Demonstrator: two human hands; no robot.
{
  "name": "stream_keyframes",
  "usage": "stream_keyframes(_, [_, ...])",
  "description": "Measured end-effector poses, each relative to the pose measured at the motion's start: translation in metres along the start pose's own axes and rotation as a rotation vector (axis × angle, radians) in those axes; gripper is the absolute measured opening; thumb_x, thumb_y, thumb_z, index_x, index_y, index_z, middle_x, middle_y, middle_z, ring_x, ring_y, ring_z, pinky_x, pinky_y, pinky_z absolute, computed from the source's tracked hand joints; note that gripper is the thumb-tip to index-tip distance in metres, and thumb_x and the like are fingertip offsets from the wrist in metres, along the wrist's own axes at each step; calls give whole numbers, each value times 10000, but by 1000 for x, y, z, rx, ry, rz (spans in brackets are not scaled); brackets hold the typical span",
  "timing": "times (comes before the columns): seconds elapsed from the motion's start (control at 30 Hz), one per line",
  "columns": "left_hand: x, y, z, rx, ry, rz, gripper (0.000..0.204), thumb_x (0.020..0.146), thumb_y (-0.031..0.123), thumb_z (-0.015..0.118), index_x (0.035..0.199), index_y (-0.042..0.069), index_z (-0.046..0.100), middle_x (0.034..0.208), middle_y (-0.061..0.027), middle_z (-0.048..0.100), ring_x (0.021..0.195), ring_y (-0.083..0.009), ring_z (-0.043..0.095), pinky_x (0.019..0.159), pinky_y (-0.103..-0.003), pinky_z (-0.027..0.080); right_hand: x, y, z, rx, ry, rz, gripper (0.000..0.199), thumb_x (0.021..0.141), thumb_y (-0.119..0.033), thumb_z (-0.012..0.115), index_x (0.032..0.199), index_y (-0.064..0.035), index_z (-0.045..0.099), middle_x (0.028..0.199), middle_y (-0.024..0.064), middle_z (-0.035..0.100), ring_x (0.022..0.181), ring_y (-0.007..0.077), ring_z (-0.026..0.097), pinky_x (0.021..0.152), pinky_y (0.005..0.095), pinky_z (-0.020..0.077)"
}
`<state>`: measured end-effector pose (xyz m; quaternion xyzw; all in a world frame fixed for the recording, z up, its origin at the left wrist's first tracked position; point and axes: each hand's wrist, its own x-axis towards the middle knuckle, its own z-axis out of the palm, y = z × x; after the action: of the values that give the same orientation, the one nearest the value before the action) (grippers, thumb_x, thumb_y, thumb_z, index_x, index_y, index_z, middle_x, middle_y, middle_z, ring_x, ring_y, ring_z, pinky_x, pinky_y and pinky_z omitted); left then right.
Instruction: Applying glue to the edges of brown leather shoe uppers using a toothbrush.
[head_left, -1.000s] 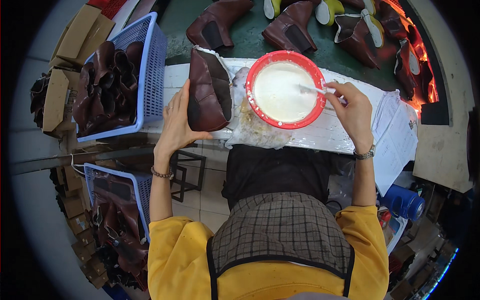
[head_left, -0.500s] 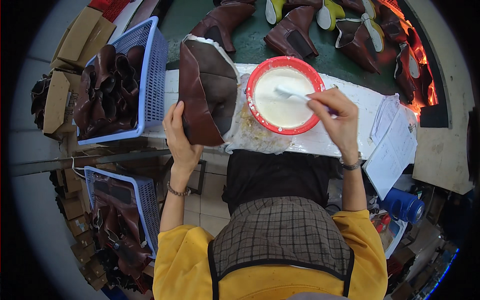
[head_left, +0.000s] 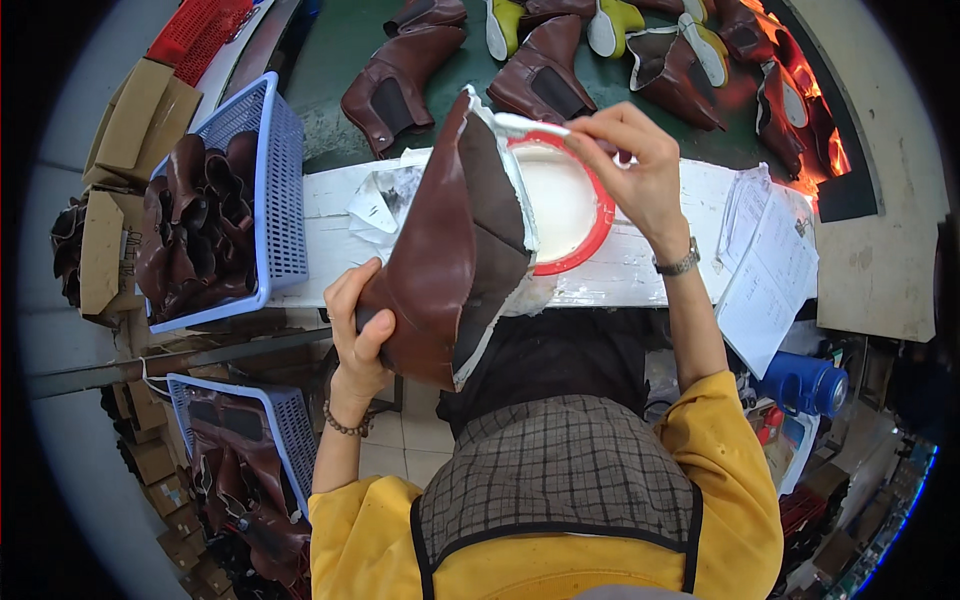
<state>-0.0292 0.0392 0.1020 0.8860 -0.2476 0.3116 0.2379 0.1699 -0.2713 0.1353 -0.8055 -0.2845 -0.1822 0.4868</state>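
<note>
In the head view, the left hand (head_left: 360, 325) grips a brown boot upper (head_left: 445, 260) from the left side, fingers curled tight round its lower end, holding it tilted up over the near edge of the white workbench (head_left: 640, 270). The right hand (head_left: 635, 155) is closed in a pinch on a white brush (head_left: 530, 125), whose tip touches the upper's far, top edge, where a white coat of paste shows along the rim. Just behind the upper sits a red-rimmed bowl of white paste (head_left: 565, 205), partly hidden by the leather.

To do this stroke well, the brush should follow the narrow rim only, with the upper held steady and its brown face turned away from the bristles; I judge a light load of paste best, since drips would fall on the leather or the bench.

Room is tight. The bowl is just beside the upper on the right, so a swing that way could knock it. To the left a blue basket of brown uppers (head_left: 275, 200) stands near; papers (head_left: 765, 260) hang over the bench's right end. Beyond the bench, a green belt (head_left: 340, 40) carries more boots. The freest space is toward the person's body, near side of the bench.
</note>
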Motion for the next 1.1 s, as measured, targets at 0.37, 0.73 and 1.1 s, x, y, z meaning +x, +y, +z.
stream_keyframes(0.37, [7,4,2,-131,57,-109,880,778,69,857,1483,219,352,1453,-257,475,1233,-399,545,996,-461,469,-4,8,-8,78,-88,48,142,857,-84,805,984,-23,791,868,60,704,726,100,647,631,237,499])
stream_keyframes(0.73, [29,16,20,-151,133,-383,927,801,-34,762,1569,5,244,1502,-196,413,1312,-327,505,1114,-395,392,-40,-18,-11,266,-119,141,114,867,-55,791,975,-19,795,829,18,688,665,47,535,540,213,356])
stream_keyframes(1.1, [68,28,35,-245,322,-416,976,811,-42,743,1600,-5,169,1616,-163,282,1441,-276,384,1185,-372,316,-45,-19,6,215,69,-26,225,798,4,838,1016,-37,800,953,43,683,811,108,653,685,235,510])
